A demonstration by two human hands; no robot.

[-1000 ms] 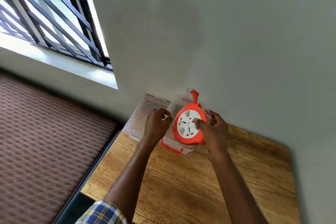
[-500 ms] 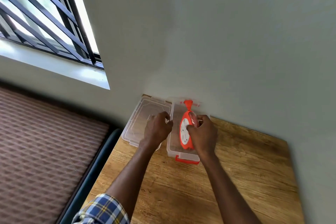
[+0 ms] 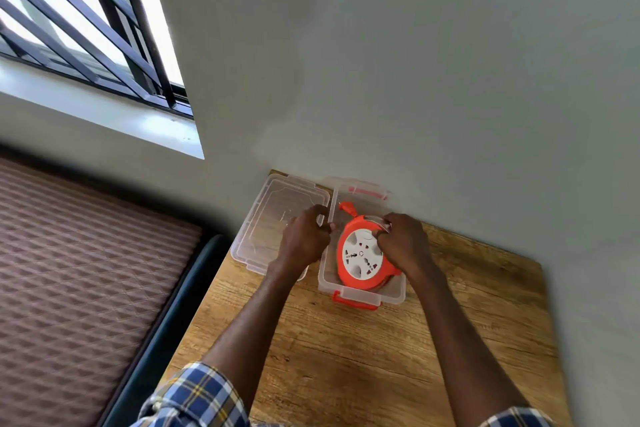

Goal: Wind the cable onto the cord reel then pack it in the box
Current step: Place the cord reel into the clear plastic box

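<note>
The orange cord reel (image 3: pixel 360 258) with a white socket face lies tilted inside the clear plastic box (image 3: pixel 393 293), face up towards me. Its orange handle points to the box's far left corner. My right hand (image 3: pixel 403 244) grips the reel's upper right edge with curled fingers. My left hand (image 3: pixel 304 236) holds the left rim of the box, fingers curled over it. The box has orange latches front and back and stands on the wooden table (image 3: pixel 363 357) against the wall. No loose cable shows.
The clear lid (image 3: pixel 273 218) lies flat on the table left of the box, partly under my left hand. A grey wall rises right behind the box. A dark bed edge and brown patterned mattress (image 3: pixel 86 270) lie to the table's left.
The reel went from upright and edge-on in the box to lying tilted with its face up. My right hand stayed on it; my left hand kept to the box's left rim.
</note>
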